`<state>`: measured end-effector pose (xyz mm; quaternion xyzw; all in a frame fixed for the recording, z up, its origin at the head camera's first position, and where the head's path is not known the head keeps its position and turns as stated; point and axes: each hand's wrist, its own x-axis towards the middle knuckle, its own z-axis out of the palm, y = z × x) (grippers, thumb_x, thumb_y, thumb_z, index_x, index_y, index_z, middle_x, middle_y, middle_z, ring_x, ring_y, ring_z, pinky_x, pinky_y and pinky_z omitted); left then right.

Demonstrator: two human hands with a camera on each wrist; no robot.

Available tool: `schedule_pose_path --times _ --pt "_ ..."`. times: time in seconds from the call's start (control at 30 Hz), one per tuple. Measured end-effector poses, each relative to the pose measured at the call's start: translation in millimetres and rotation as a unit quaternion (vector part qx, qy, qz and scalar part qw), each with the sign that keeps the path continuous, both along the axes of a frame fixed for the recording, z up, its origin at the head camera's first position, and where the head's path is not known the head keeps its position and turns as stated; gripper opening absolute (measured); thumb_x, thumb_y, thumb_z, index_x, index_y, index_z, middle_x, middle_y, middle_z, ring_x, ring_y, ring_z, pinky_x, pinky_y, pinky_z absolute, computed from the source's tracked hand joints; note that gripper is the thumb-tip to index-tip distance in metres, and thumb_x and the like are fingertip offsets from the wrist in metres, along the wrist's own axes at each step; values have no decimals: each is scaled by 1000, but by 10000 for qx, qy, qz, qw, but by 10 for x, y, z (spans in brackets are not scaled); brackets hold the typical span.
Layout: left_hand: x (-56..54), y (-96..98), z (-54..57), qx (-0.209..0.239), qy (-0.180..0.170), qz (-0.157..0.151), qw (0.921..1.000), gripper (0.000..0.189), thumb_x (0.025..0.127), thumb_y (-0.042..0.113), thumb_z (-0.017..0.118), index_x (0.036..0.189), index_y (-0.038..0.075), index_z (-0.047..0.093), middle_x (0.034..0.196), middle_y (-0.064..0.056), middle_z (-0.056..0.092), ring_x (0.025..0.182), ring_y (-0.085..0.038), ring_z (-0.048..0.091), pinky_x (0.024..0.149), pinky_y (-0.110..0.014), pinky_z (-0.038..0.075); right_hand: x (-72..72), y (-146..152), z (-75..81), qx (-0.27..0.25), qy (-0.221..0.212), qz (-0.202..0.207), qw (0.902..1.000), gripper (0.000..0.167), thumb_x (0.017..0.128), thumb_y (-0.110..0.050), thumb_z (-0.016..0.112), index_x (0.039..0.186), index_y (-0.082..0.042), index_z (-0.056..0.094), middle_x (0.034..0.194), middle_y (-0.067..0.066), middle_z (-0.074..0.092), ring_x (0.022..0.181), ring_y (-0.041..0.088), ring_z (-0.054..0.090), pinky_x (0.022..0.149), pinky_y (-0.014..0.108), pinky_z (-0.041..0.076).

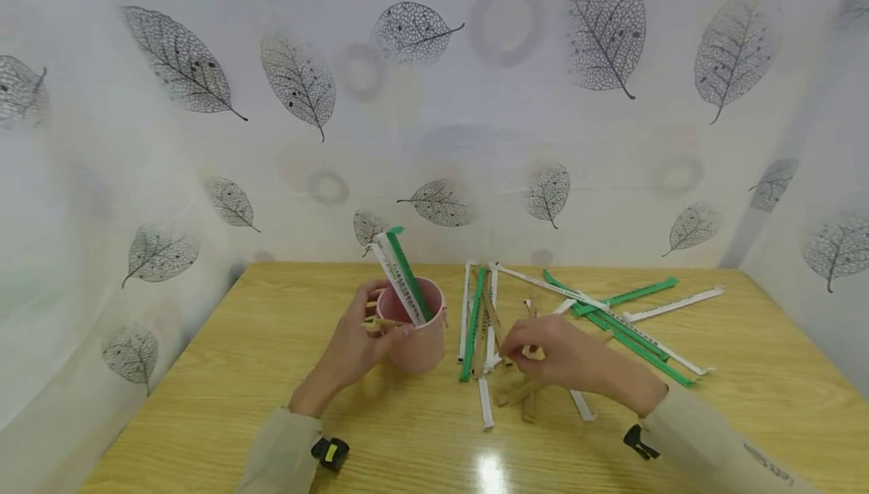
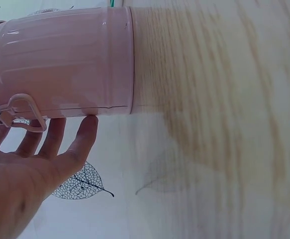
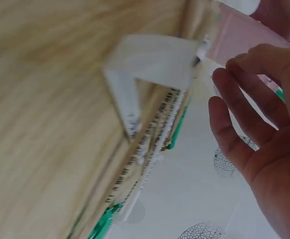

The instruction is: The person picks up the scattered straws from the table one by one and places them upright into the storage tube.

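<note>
My left hand (image 1: 363, 339) grips a pink bucket (image 1: 417, 347) standing on the table, thumb on its near side and fingers curling round the left. A side handle loop (image 2: 28, 107) shows in the left wrist view. White (image 1: 399, 279) and green (image 1: 410, 275) long thin printed paper packets lean out of the bucket. To the right, my right hand (image 1: 553, 351) hovers over similar packets, fingers bent loosely, fingertips close to the end of a brown packet (image 1: 495, 317). In the right wrist view, a gap shows between the fingertips and the packets (image 3: 145, 134).
More white and green packets (image 1: 638, 335) lie crossed at the table's right. Brown packets (image 1: 529, 403) and a white one (image 1: 486, 403) lie nearer the front. A leaf-patterned curtain (image 1: 475, 102) stands behind the wooden table (image 1: 237, 373) and along both sides.
</note>
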<state>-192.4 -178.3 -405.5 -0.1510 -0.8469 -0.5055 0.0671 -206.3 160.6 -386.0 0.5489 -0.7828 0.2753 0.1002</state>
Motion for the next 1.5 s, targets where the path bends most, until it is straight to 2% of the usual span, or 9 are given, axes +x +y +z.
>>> schedule_pose_path --times 0.13,0.37,0.63,0.83,1.13,1.23,1.3,1.43,1.5 --pt "-6 2 -7 29 -2 -21 10000 70 91 30 76 149 21 37 141 -13 55 120 -33 58 87 -40 59 130 95 -133 740 228 -192 9968 22 82 4 78 96 -13 75 94 -2 73 82 5 69 68 14 54" --pt "3 -2 -2 32 2 -3 10000 71 91 29 76 150 21 37 141 -13 55 119 -32 59 87 -41 59 208 139 -244 1090 1111 -190 9876 26 79 -1 81 97 -18 75 92 -6 72 83 6 66 68 17 53" --pt "-19 -10 -11 12 91 -77 9999 70 92 26 76 149 18 37 140 -15 55 117 -33 60 86 -37 60 261 135 -236 1480 1376 -280 9790 23 83 -8 82 100 -22 74 95 -8 73 86 10 65 71 23 54" --pt "-23 -17 -23 8 158 -105 9998 67 93 26 75 148 15 39 139 -18 56 117 -35 61 84 -38 60 269 132 -264 1446 1774 -299 9730 25 80 -11 84 100 -22 73 94 -9 73 84 9 63 69 22 53" --pt "-18 -12 -12 1 -20 -39 10000 69 92 30 75 149 19 37 141 -16 54 119 -34 60 87 -40 60 278 140 -279 1124 2052 -254 9719 32 77 -7 84 104 -21 73 94 -10 71 83 7 63 68 19 52" --pt "-18 -12 -12 -8 -36 -26 10000 69 93 30 75 149 19 37 141 -16 54 120 -35 59 88 -42 60 281 131 -251 848 2334 -231 9684 29 85 -3 74 111 -17 73 96 -8 71 85 7 64 71 19 54" --pt "-16 -15 -11 -11 -38 -29 10000 69 93 30 74 149 18 37 141 -17 54 121 -36 59 88 -44 61 270 114 -222 582 2574 -248 9642 28 96 -1 58 116 -15 72 97 -8 71 85 7 65 72 18 54" --pt "-13 -14 -9 -26 -61 -28 10000 69 93 30 74 150 19 37 142 -17 54 122 -36 58 88 -44 60 240 88 -126 16 2878 -352 9570 45 106 -6 29 127 -11 69 96 -6 70 83 7 65 68 16 53" --pt "-12 -11 -2 -27 -48 -18 10000 70 92 30 75 150 19 37 142 -16 54 122 -35 58 88 -43 60 223 85 -77 -161 2922 -417 9553 45 106 -8 30 130 -11 67 95 -5 69 81 7 64 66 16 52"
